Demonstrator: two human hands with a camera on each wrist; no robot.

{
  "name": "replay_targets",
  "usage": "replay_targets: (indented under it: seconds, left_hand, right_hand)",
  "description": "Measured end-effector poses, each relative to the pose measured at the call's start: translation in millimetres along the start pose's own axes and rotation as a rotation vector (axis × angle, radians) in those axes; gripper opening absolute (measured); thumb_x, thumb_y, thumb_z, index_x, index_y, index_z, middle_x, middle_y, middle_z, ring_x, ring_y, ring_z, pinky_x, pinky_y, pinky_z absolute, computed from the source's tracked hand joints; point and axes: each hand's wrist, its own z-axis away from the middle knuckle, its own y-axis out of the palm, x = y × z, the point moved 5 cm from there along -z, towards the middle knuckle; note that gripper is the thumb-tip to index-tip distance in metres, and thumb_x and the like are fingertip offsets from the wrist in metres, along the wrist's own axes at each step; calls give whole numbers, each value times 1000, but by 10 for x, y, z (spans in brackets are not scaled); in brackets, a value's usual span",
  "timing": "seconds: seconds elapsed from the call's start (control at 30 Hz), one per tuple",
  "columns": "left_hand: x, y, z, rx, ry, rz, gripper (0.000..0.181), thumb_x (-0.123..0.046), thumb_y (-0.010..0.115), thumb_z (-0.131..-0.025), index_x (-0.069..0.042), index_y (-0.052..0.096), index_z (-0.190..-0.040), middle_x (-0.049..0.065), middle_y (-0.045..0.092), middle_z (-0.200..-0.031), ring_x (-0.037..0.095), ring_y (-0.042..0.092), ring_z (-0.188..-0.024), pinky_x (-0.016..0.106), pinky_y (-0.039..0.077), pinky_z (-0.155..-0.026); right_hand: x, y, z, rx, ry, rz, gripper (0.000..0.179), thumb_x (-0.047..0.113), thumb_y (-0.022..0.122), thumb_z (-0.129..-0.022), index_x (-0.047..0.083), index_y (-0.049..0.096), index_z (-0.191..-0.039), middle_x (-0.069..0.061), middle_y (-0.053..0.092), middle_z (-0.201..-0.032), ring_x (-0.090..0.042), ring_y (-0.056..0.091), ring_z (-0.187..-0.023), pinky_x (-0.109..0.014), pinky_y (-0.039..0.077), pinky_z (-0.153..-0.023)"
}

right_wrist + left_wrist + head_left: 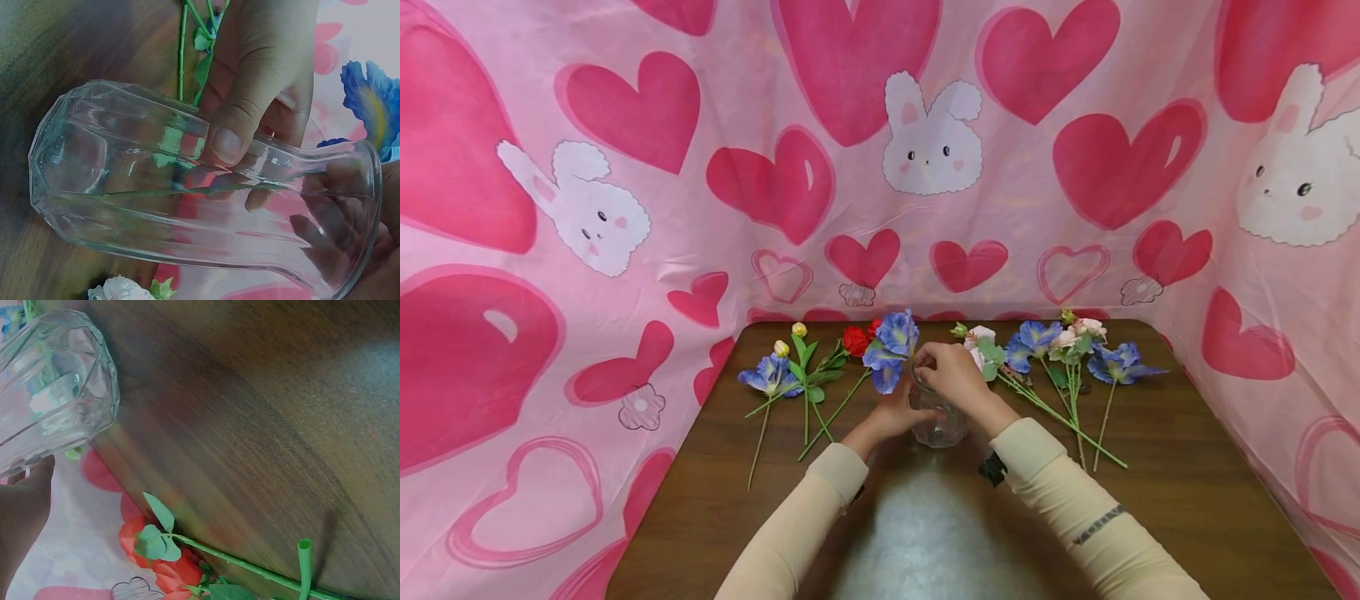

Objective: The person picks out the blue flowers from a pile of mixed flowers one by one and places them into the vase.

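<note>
Clear glass, the vase [940,429] on the table [700,517] is clasped by the left hand [891,417] and could be tipped if loosened. Whether the inner stem [215,189] is pinched by the right hand [955,375] cannot be told; unheld, the blue iris [895,333] could be skewed by its weight.

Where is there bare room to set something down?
The brown wooden table is bare between the two cream sleeves, in front of the clear glass vase, and right of the right sleeve. Blue, red, pink and yellow flowers crowd the far side.
</note>
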Motion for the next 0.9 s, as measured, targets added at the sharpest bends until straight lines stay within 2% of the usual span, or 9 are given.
replay_targets:
  seconds: [0.27, 0.47, 0.63, 0.67, 0.9]
  left_hand:
    - [-27, -11, 18, -20, 33, -12, 89, -14, 80, -81, -8, 24, -150, 7, 33, -150, 23, 35, -136, 41, 34, -108]
    - [-11, -17, 14, -27, 0, -40, 83, -15, 82, -80, -4, 32, -145, 8, 41, -144, 22, 39, -132, 40, 34, -108]
    - [-27, -19, 26, -35, -20, -62, 83, -13, 82, -79, -2, 31, -144, 9, 42, -143, 23, 38, -132, 41, 31, -110]
    - [-45, -18, 33, -35, -14, -64, 83, -11, 81, -80, -1, 30, -144, 10, 41, -144, 24, 37, -133, 41, 30, -110]
    - [-429, -66, 128, 3, 16, -41, 79, 0, 77, -80, 7, 29, -142, 18, 38, -145, 29, 35, -134, 43, 28, -111]
  right_hand:
    - [-1, 1, -4, 2, -6, 38, 5, 6, 74, -82, 7, 71, -85, 1, 69, -74, -16, 64, -68, -34, 52, -62]
    - [-2, 3, -2, 18, -12, 49, 6, 6, 74, -81, 8, 72, -87, -1, 69, -77, -18, 65, -71, -35, 53, -63]
    - [-6, -2, -7, 29, -11, 48, 6, 4, 72, -81, 8, 72, -85, -2, 68, -76, -18, 63, -69, -36, 52, -62]
    - [-7, -5, -8, 30, -9, 46, 6, 4, 72, -81, 8, 72, -85, -2, 67, -76, -18, 63, -69, -35, 52, -62]
    - [-11, -22, -14, 36, 10, 28, 7, 3, 71, -82, 6, 71, -88, -2, 68, -77, -17, 63, -70, -35, 53, -64]
